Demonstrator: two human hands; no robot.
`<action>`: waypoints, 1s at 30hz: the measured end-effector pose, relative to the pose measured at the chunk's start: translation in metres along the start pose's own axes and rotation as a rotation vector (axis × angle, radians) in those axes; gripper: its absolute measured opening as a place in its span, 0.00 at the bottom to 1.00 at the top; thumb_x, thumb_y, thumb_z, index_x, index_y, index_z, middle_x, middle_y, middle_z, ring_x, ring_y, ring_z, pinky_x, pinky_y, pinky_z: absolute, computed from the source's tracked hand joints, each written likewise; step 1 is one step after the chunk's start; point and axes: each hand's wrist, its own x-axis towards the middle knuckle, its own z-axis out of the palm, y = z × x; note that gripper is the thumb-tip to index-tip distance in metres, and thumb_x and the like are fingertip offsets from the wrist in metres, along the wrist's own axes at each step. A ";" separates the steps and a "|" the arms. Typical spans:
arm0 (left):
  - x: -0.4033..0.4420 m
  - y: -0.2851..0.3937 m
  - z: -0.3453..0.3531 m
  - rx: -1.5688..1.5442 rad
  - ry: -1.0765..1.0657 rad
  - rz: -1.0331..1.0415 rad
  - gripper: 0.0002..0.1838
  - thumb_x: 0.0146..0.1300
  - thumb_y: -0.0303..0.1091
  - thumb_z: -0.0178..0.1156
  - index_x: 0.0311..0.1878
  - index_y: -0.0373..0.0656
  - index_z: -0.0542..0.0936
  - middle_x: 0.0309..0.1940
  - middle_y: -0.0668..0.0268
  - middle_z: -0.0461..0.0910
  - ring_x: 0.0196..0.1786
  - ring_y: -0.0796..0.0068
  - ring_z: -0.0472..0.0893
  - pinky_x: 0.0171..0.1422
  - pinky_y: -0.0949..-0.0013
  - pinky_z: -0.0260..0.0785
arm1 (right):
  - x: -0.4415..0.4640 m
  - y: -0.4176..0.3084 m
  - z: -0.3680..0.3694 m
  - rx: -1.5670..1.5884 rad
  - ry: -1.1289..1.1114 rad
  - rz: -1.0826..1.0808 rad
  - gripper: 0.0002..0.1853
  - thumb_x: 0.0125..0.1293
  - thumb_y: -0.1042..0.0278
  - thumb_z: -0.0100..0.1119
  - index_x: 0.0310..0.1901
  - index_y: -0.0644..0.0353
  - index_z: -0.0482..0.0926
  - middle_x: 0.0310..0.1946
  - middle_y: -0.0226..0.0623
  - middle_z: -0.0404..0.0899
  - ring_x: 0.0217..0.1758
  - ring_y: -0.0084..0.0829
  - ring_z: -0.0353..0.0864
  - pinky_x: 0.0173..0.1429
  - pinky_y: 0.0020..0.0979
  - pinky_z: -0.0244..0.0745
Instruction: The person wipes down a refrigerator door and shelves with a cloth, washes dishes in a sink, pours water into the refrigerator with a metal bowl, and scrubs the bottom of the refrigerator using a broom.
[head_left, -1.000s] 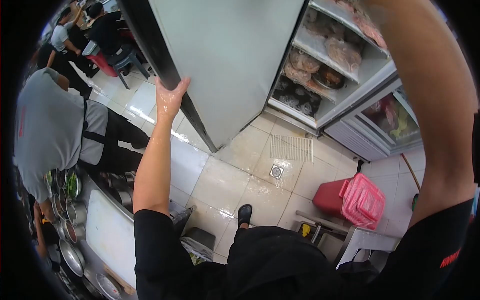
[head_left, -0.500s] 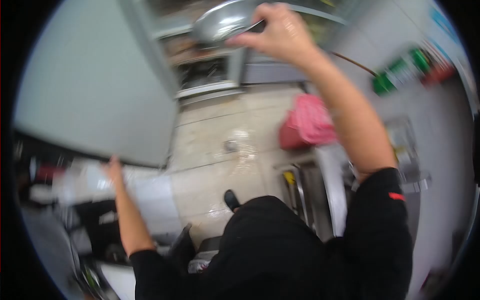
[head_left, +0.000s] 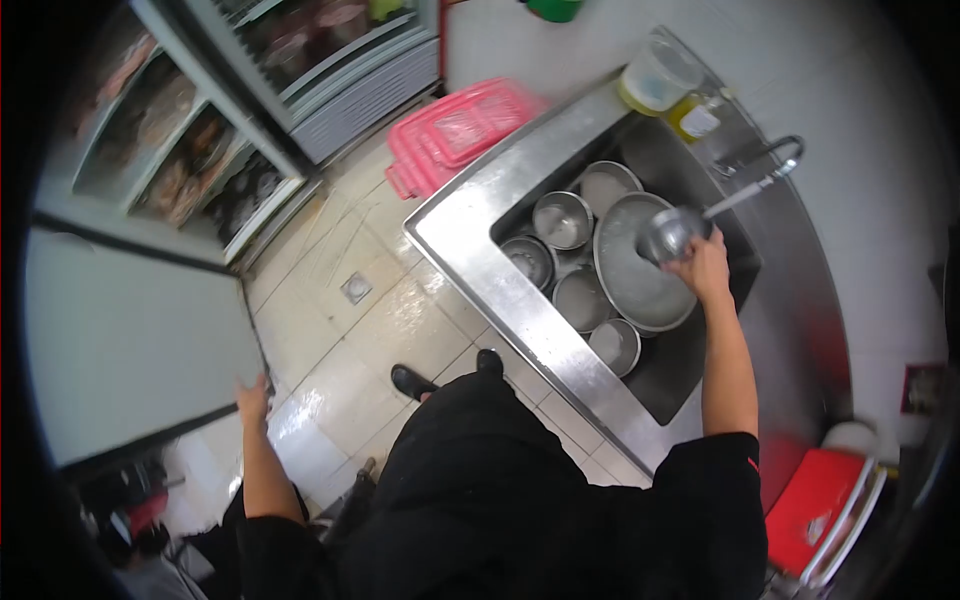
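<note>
My right hand (head_left: 703, 262) grips a small metal bowl (head_left: 672, 234) by its rim, over a large oval metal basin (head_left: 640, 275) in the steel sink (head_left: 590, 385). Several round metal bowls, one of them here (head_left: 563, 220), lie around the basin. A faucet (head_left: 755, 188) reaches in from the right, its end beside the held bowl. Far to the left, my left hand (head_left: 253, 400) is at the edge of the open fridge door (head_left: 140, 340); how its fingers lie on the edge is too blurred to tell.
Bagged food lies on the shelves of the open fridge (head_left: 180, 150). A pink lidded bin (head_left: 460, 130) stands against the sink's left end. On the sink's back ledge is a plastic tub (head_left: 662, 75). A red box (head_left: 815, 510) is at lower right, a floor drain (head_left: 355, 288) at left.
The view has turned right to the sink. My right hand, with the metal bowl, has moved from in front of the fridge to over the basin. My left hand remains by the door edge.
</note>
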 end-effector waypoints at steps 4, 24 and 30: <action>-0.010 0.010 0.019 0.388 0.059 0.324 0.48 0.61 0.55 0.63 0.73 0.32 0.57 0.72 0.42 0.58 0.76 0.46 0.56 0.78 0.53 0.51 | 0.003 0.042 0.088 -0.232 -0.242 0.111 0.34 0.44 0.50 0.78 0.55 0.55 0.81 0.74 0.50 0.52 0.74 0.51 0.61 0.69 0.47 0.70; -0.194 0.249 0.155 0.067 -0.251 0.935 0.41 0.62 0.45 0.64 0.73 0.39 0.59 0.62 0.42 0.71 0.59 0.48 0.77 0.65 0.57 0.69 | -0.002 0.055 0.148 0.579 0.286 -0.197 0.21 0.36 0.75 0.80 0.28 0.62 0.74 0.36 0.40 0.72 0.38 0.41 0.73 0.47 0.38 0.70; -0.235 0.323 0.166 -0.025 -0.539 1.352 0.44 0.58 0.37 0.68 0.76 0.47 0.57 0.61 0.44 0.73 0.64 0.46 0.73 0.69 0.55 0.66 | 0.008 -0.063 0.016 0.624 0.154 -0.354 0.23 0.34 0.76 0.79 0.30 0.61 0.72 0.38 0.42 0.74 0.42 0.40 0.75 0.48 0.34 0.70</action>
